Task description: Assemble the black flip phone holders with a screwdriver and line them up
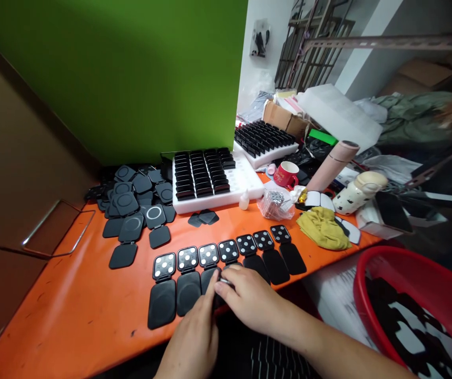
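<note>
Near the front edge of the orange table, my left hand (196, 337) and my right hand (249, 297) meet, with fingers closed together. Between the fingertips shows a small dark piece with a shiny metallic edge (226, 282); its kind is unclear, and my fingers hide most of it. Around and beneath my hands runs a row of unfolded black hinged pads. Their upper squares (209, 255) carry several pale round dots. The lower panels are plain black, like the left-most panel (161, 303). My hands partly cover the panels in the middle of the row.
A white foam tray (245, 181) holds upright black pieces; a second foam tray stands behind. Dark pads (125, 202) lie heaped at left. A small bottle (244, 201), plastic bag (276, 204), red mug (286, 175) and yellow cloth (323, 228) sit right. A red basin (372, 310) stands low.
</note>
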A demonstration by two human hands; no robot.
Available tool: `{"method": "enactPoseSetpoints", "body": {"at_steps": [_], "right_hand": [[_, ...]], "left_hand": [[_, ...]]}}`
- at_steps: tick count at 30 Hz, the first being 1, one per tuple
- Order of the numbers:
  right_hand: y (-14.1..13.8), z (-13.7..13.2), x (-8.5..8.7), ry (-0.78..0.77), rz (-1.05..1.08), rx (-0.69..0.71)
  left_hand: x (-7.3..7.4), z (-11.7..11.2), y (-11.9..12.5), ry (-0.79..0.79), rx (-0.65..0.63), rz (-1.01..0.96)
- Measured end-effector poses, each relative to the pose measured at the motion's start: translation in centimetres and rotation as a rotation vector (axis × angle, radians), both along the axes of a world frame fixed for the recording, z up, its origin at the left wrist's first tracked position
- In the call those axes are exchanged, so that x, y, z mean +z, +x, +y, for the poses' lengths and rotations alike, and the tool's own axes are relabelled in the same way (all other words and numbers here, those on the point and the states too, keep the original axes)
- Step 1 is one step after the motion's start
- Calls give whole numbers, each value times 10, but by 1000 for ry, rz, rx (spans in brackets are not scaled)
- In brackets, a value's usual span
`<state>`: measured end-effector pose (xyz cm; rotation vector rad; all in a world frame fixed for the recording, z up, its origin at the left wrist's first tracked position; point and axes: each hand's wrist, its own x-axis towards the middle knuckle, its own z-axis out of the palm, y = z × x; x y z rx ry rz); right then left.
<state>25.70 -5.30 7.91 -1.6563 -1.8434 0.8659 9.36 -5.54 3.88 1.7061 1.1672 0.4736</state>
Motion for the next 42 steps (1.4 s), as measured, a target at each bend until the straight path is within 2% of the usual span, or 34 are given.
{"method": "enactPoseSetpoints", "body": {"at_steps": [5, 8, 12, 15, 17, 20, 25, 29, 31, 33, 37, 40, 42], "right_hand": [[-5, -4, -13, -33, 207, -94], [-7, -4, -19, -89, 473, -123], [-7, -4, -20, -469, 1053, -212], [-5, -5, -17, -630, 1215, -252], [-4, -7, -14, -662, 1226, -274], [-1, -10, -11, -714, 1245, -290], [5, -15, -11, -786, 1263, -212], [2, -15, -13, -748, 1294, -263], [-3, -15, -14, -700, 1323, -307], [-6, -16, -14, -657, 1375, -315], [-8, -20, -9, -720, 1480, -258], [-6, -23, -7, -739, 1434, -239], [-6, -23, -7, -715, 1381, -217]], "left_hand": [[7, -6, 0, 32, -54, 136], [10, 0, 2, -1, -59, 172], [10, 13, 4, -72, 59, -56], [8, 16, 1, -71, 49, -109], [7, 15, -3, -2, 11, -63], [8, 13, -10, 207, -72, 13], [18, 12, -16, 565, -246, 136], [23, 11, -12, 754, -269, 151], [23, 11, -9, 782, -238, 137], [21, 12, -5, 726, -166, 107], [19, 18, 0, 375, 47, 41], [20, 20, 3, 187, 169, -26], [22, 19, 5, 112, 197, -91]]}}
